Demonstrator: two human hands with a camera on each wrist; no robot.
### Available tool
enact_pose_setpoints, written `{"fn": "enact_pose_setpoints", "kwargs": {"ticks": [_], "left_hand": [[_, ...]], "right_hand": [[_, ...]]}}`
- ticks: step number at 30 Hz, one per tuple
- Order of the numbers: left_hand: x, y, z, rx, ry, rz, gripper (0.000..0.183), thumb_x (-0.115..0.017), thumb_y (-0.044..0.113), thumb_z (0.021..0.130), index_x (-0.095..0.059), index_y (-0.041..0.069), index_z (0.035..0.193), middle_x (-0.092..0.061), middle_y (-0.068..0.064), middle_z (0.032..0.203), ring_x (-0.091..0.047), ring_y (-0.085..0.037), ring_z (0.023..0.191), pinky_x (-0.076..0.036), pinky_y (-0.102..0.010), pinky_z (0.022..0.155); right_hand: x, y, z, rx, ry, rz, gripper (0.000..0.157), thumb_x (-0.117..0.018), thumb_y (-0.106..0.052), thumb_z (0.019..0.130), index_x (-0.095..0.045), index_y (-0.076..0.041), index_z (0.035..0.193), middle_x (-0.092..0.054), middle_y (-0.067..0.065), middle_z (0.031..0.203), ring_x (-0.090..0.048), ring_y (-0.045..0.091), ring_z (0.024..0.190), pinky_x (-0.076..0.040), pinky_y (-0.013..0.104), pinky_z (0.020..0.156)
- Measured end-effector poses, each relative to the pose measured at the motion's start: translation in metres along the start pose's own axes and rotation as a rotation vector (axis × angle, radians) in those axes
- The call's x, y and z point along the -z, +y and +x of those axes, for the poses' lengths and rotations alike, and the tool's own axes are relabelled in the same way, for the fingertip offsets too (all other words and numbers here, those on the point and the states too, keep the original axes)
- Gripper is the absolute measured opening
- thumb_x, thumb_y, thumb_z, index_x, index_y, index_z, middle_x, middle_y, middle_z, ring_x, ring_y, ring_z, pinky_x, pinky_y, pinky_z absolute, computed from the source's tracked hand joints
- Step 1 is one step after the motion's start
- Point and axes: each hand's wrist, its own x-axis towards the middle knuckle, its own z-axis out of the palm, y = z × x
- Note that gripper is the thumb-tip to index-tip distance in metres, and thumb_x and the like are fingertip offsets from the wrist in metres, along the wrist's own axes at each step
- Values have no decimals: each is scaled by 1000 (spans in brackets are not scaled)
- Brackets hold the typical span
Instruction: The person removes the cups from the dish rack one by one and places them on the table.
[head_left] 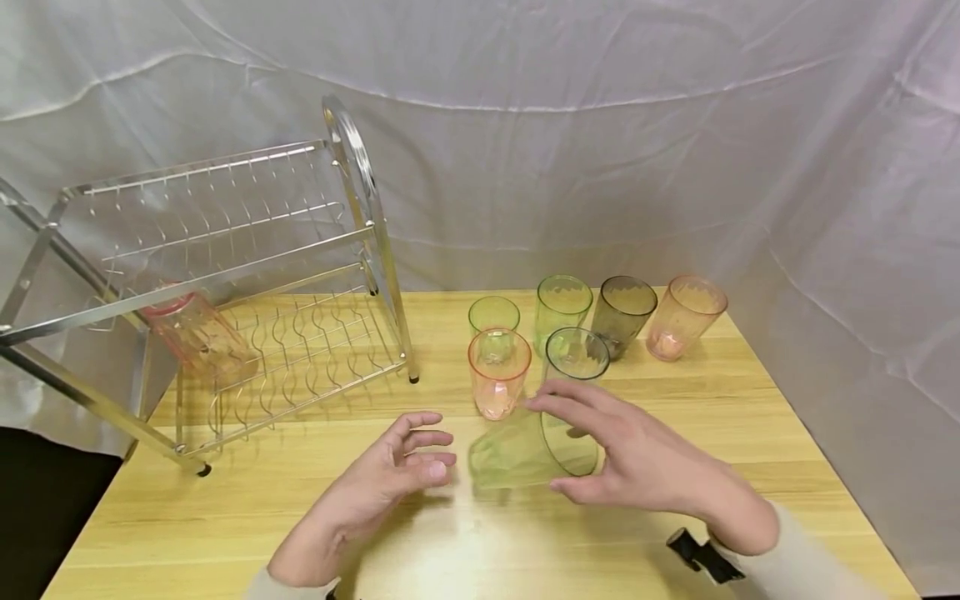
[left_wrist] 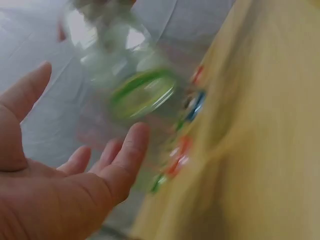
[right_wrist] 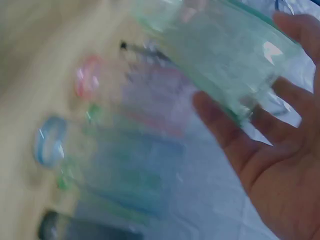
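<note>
A pale green see-through tumbler [head_left: 506, 458] is tipped nearly on its side above the table, its mouth facing right. My right hand [head_left: 637, 458] grips it near the rim, with the thumb below and the fingers over the top. In the right wrist view the same tumbler [right_wrist: 225, 60] lies between thumb and fingers. My left hand [head_left: 390, 471] is just left of the tumbler's base, fingers loosely bent and apart from it. From the left wrist, the thick green base [left_wrist: 142, 95] shows beyond the fingertips, blurred. A pink-rimmed tumbler [head_left: 498, 387] stands just behind the held one.
Behind the hands stand more tumblers: blue-rimmed [head_left: 577, 367], small green [head_left: 493, 315], green [head_left: 562, 312], dark grey [head_left: 622, 321] and pink [head_left: 686, 317]. At left, a two-tier metal dish rack [head_left: 292, 333] holds a leaning pink tumbler [head_left: 210, 342] on its lower tier. Grey cloth [head_left: 525, 167] hangs behind.
</note>
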Motion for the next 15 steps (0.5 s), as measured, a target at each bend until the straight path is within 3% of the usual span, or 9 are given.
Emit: {"fn": "enact_pose_setpoints", "kwargs": {"ticks": [3, 7, 11, 15], "left_hand": [[13, 12, -5, -25, 120, 180, 60, -73, 16, 99, -44, -3, 147, -49, -32, 147, -62, -30, 124, -54, -28, 103], [33, 27, -11, -53, 400, 473, 41, -74, 20, 99, -61, 4, 134, -64, -18, 134, -65, -26, 118, -55, -26, 100], [50, 38, -16, -77, 612, 714, 34, -70, 21, 102, -64, 5, 131, -66, -16, 135, -64, -34, 125, -56, -44, 107], [60, 42, -19, -74, 692, 877, 39, -68, 24, 103, -63, 6, 137, -59, -22, 143, -60, -45, 127, -50, -62, 105]], "right_hand": [[19, 0, -7, -80, -88, -113, 85, -90, -41, 80, -51, -30, 155, -55, -3, 151, -61, 20, 132, -60, 42, 96], [39, 5, -13, -138, -159, -185, 85, -90, -38, 79, -51, -30, 155, -58, -3, 149, -65, 20, 127, -60, 45, 96], [51, 19, -17, -189, -196, -206, 84, -89, -32, 79, -52, -29, 154, -60, -3, 144, -66, 21, 123, -60, 47, 95], [59, 38, -21, -254, -221, -226, 80, -88, -29, 78, -57, -19, 151, -63, 5, 140, -68, 29, 121, -58, 52, 96]]}}
